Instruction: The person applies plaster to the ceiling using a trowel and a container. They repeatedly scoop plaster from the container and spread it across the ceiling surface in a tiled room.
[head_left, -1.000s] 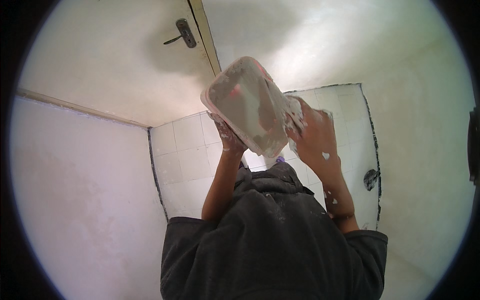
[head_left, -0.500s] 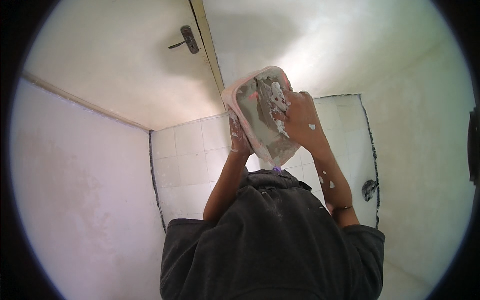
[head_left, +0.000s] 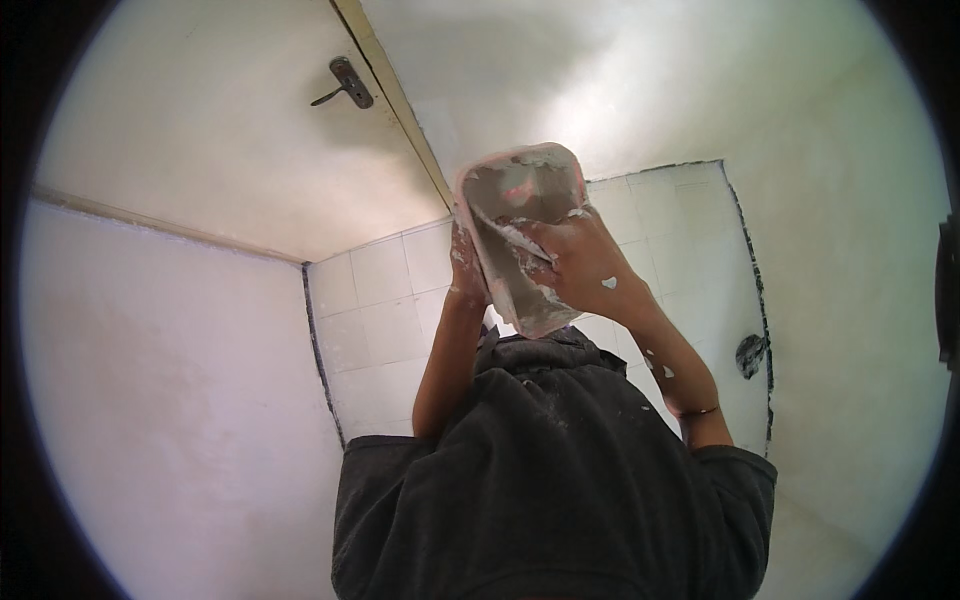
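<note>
A rectangular pinkish tub (head_left: 520, 325), its walls crusted with grey-white putty, is held up in front of my chest. Along its left side lies my left hand (head_left: 466, 258), closed on the wall; part of the fingers is hidden behind the tub. My right hand (head_left: 572, 256) reaches into the tub from the right, fingers closed round a flat, putty-smeared scraper (head_left: 518, 240). The scraper shows nearly edge-on, and its far end is hard to make out. White putty spots mark my right hand and forearm.
Up left is a cream door with a dark lever handle (head_left: 348, 84). Pale plastered walls (head_left: 170, 370) surround me. Square white floor tiles (head_left: 375, 275) lie below, with a dark edge strip along both sides. A dark round patch (head_left: 750, 356) sits on the floor at right.
My right hand has turned and moved left, deeper into the tub, with the scraper. The tub is now more upright and its inside shows more. The whole view has shifted slightly.
</note>
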